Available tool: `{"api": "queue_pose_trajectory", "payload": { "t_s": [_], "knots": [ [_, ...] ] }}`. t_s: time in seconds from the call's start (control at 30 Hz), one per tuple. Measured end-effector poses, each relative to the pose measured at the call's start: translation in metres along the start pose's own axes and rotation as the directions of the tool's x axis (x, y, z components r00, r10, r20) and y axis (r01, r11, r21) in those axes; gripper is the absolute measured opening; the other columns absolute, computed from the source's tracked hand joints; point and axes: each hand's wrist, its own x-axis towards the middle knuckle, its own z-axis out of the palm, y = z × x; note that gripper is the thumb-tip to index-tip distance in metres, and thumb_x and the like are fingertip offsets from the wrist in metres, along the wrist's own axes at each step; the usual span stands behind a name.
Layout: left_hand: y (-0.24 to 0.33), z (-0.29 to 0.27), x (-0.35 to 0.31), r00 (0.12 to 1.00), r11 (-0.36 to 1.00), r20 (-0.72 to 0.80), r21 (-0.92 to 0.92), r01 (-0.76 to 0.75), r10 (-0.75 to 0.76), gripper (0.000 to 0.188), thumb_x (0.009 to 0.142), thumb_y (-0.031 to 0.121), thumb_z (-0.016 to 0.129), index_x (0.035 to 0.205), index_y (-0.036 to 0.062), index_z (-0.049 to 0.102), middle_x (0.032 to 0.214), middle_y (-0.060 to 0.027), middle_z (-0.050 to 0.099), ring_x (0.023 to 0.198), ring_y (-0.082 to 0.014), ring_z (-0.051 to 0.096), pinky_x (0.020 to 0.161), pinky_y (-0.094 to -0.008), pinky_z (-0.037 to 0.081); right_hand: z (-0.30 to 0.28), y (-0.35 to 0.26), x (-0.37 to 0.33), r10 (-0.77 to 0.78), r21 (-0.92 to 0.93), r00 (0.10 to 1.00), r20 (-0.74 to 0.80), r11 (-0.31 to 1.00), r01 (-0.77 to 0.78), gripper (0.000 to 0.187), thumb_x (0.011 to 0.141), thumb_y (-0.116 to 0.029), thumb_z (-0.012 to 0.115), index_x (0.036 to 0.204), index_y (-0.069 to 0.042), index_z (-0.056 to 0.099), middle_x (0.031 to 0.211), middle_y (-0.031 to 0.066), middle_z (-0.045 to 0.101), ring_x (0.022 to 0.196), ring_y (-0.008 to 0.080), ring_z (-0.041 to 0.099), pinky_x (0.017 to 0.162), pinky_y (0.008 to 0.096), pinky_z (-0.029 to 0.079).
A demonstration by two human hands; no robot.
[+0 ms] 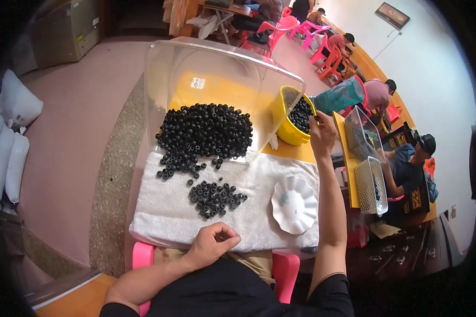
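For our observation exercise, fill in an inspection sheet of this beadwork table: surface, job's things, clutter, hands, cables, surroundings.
Surface: white towel over a yellow table.
Job's things: black beads piled in a tilted clear bin; small bead heap on the towel; yellow bucket of beads.
Clutter: white scalloped dish.
Hands: left hand loosely curled at the towel's edge; right hand on the bucket rim.
Cables: nothing seen.
Surroundings: people seated at right, pink chairs, white sacks.

Left hand [212,244] low near body, fingers loosely curled (thumb meeting fingertips). Right arm stretched far forward, right hand [322,134] fingers bent downward.
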Motion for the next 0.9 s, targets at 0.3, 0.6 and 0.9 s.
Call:
{"api": "queue_pose_trajectory", "payload": {
  "t_s": [0.3,0.6,0.9],
  "knots": [
    [0.005,-0.002,0.0,1.0,1.0,-0.016,0.005,0.027,-0.027,0.012,0.087,0.009,0.072,0.091,0.0005,0.063,0.092,-0.0042,0.068,0.078,-0.0041,0.058,0.069,-0.0213,0.049,-0.003,0.026,0.0,0.046,-0.284,0.998,0.053,0.958,-0.029,0.024,0.082,-0.014,0.072,0.103,-0.003,0.07,0.089,0.0106,0.071,0.073,0.0182,0.066,0.07,0.03,0.053],
    [0.001,0.0,0.003,1.0,0.999,-0.021,0.033,0.016,-0.015,0.012,0.088,0.009,0.071,0.09,0.0011,0.063,0.09,-0.0025,0.067,0.077,-0.0034,0.058,0.069,-0.0204,0.049,0.002,-0.063,-0.093,0.003,-0.099,0.918,0.396,0.994,0.039,0.012,0.083,0.003,0.068,0.095,0.0,0.067,0.082,0.004,0.066,0.068,0.0091,0.061,0.058,0.0224,0.048],
    [0.003,0.002,0.0,1.0,0.999,-0.024,0.047,-0.013,0.014,0.01,0.088,0.009,0.07,0.089,0.002,0.063,0.083,0.0021,0.063,0.074,-0.0018,0.055,0.065,-0.0195,0.047,0.06,-0.133,-0.143,-0.032,0.118,0.718,0.696,0.99,-0.071,0.014,0.081,-0.005,0.07,0.095,-0.001,0.069,0.088,0.0113,0.068,0.07,0.0218,0.066,0.063,0.03,0.052]
  ]
}}
